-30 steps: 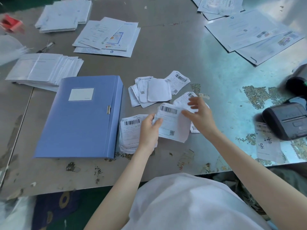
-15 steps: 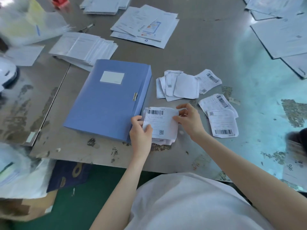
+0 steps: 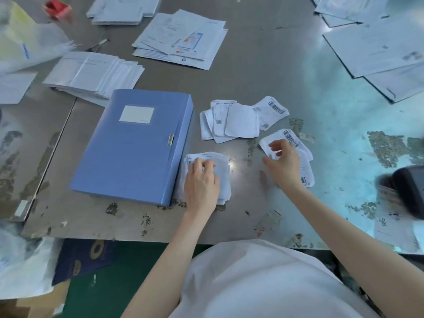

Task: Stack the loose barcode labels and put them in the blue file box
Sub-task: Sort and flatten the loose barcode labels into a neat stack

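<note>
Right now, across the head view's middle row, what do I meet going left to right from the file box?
blue file box → left hand resting on the label stack → right hand touching loose labels → black device

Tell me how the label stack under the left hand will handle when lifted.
Likely floppy: the stack is thin paper with uneven, curling edges. Probably light; the left hand resting on it may be what holds it down. The sheets look misaligned, so they may slide apart on the smooth table unless pinched.
</note>
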{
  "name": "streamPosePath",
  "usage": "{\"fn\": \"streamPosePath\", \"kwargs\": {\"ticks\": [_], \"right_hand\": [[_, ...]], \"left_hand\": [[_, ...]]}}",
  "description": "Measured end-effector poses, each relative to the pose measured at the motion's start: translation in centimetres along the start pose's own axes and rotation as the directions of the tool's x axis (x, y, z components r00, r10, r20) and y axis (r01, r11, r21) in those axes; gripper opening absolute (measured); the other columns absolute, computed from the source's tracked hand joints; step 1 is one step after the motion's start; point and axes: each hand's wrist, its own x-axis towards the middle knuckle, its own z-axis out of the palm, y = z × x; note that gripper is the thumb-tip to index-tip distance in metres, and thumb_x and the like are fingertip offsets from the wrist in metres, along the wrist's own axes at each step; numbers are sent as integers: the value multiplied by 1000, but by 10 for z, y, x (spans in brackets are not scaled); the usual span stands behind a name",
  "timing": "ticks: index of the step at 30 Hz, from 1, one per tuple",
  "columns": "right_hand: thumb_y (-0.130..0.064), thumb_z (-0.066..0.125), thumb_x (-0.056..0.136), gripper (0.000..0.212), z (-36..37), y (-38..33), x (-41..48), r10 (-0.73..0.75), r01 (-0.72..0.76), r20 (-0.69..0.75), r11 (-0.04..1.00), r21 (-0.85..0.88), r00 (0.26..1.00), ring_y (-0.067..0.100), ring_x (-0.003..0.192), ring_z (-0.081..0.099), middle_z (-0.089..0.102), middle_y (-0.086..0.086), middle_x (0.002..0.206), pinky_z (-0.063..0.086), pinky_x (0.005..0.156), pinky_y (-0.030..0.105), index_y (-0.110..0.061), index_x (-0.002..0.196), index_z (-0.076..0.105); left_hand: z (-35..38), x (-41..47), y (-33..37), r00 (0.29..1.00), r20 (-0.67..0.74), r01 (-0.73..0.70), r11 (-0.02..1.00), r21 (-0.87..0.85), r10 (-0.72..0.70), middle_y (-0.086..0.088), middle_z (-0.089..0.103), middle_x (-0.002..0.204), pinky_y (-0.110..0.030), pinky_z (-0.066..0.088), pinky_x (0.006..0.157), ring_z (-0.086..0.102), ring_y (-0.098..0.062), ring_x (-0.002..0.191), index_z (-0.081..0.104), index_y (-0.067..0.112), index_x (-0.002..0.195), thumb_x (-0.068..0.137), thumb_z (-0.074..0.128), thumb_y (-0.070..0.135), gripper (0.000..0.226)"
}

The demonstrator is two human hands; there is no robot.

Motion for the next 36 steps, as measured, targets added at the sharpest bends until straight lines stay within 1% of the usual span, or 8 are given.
{"fn": "streamPosePath", "kwargs": {"ticks": [4,8,15,21,26,28,31,36], "right_hand": [[-14,70,74,44,-30,25,5,154,-168,-116,978,-124,981,32,117,40,46,14,122,36,99,37,-9,114,54],[-27,75,73,62,-47,36,-3,291,-312,-113,899,-307,950,35,121,32,39,15,127,30,101,42,-9,124,45],[-28,72,75,58,-44,51,-11,243,-247,-72,843,-477,967,37,113,37,44,17,120,33,91,42,-4,119,43],[9,46,75,46,-45,56,-9,187,-193,-52,972,-131,981,31,101,45,47,12,114,34,71,32,-7,117,40],[8,41,80,31,-61,56,-1,186,-178,-147,982,68,971,23,82,49,54,2,89,36,54,20,-11,104,46],[8,42,80,29,-66,58,5,166,-152,-190,985,86,968,20,84,53,57,3,91,40,59,16,-15,96,49],[10,41,78,32,-74,57,15,124,-115,-237,992,53,964,18,89,56,62,5,92,42,70,24,-13,94,55],[17,37,73,36,-85,48,31,27,-39,-196,998,-54,980,19,81,57,62,6,84,36,60,2,-4,90,61]], "left_hand": [[10,19,34,993,67,-89,986,-138,99,-9,58,99,-35,44,61,54,-28,91,61,8,98,86,57,7,13],[23,36,62,969,165,-143,962,-232,184,-7,56,108,-38,48,77,54,-26,101,57,9,107,91,51,12,17],[47,67,95,905,372,-127,965,-229,208,-14,44,130,-36,41,94,47,-30,118,45,4,129,94,51,21,40],[66,88,106,894,411,-123,980,-159,179,-18,42,129,-37,35,99,38,-35,118,42,1,129,86,61,20,50],[70,96,113,887,442,-63,984,-166,131,-18,42,124,-31,33,93,40,-34,113,43,2,120,79,68,13,49],[69,98,113,877,465,-10,971,-240,124,-16,41,124,-23,31,85,43,-31,112,44,1,118,79,65,5,45],[66,97,110,877,472,77,940,-332,94,-13,40,123,-15,27,72,51,-26,104,46,4,118,79,58,-4,42],[61,94,105,878,479,242,846,-474,18,-11,50,114,-34,45,92,56,-29,101,56,8,106,80,52,-4,29]]}}
